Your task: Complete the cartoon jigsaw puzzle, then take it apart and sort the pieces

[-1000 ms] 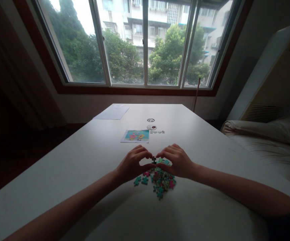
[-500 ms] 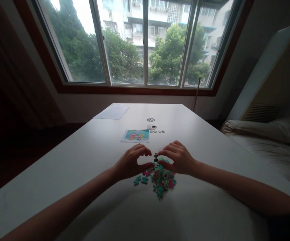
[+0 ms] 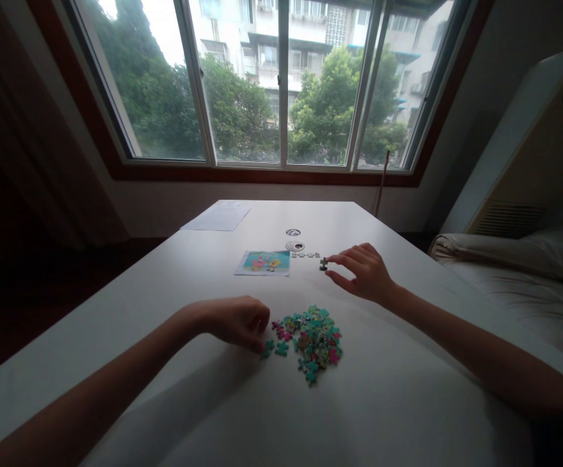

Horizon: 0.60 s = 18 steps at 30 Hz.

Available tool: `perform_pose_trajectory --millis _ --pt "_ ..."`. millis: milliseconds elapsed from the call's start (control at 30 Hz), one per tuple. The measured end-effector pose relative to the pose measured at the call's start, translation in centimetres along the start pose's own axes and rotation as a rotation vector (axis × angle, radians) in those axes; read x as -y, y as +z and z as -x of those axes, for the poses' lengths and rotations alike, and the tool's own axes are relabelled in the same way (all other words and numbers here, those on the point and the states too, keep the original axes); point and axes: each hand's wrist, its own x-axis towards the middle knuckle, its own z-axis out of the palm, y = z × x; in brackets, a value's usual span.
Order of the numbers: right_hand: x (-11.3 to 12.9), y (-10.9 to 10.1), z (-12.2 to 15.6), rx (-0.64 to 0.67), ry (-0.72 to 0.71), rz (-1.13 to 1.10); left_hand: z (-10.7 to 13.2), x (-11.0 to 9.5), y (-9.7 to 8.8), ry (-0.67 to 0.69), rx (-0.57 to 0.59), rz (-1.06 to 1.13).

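Note:
My right hand (image 3: 362, 275) pinches a small jigsaw puzzle piece (image 3: 323, 264) between thumb and fingertips, just right of a row of pieces (image 3: 305, 255). My left hand (image 3: 240, 321) hovers low over the table with its fingers curled in. No piece shows in it. Its thumb tip overlaps a teal puzzle piece (image 3: 268, 349), and I cannot tell whether they touch. A second teal piece (image 3: 281, 349) lies beside that one. Right of my left hand is a heap of mixed puzzle pieces (image 3: 318, 344), mostly teal with some pink. A colourful cartoon picture card (image 3: 266, 261) lies beyond the hands.
Two round dark-rimmed items (image 3: 294, 246) lie behind the row on the white table (image 3: 174, 279). A sheet of paper (image 3: 217, 217) rests at the far left. A pale sofa (image 3: 505, 272) stands at the right, and a window (image 3: 281, 84) is ahead.
My right hand has carried the puzzle piece away from above the heap, forward and right, to the row's end. My left hand has drawn back left and down, its fingers curling in.

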Motion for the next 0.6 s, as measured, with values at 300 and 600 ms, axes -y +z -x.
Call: perform_pose_trajectory --millis 300,600 --pt "-0.3 -0.2 0.2 0.046 -0.084 0.103 -0.4 -0.1 0.6 -0.002 -0.065 -0.067" --pt "-2.4 1.7 0.1 0.195 0.137 0.11 -0.1 0.9 0.3 -0.06 -0.033 -0.046"
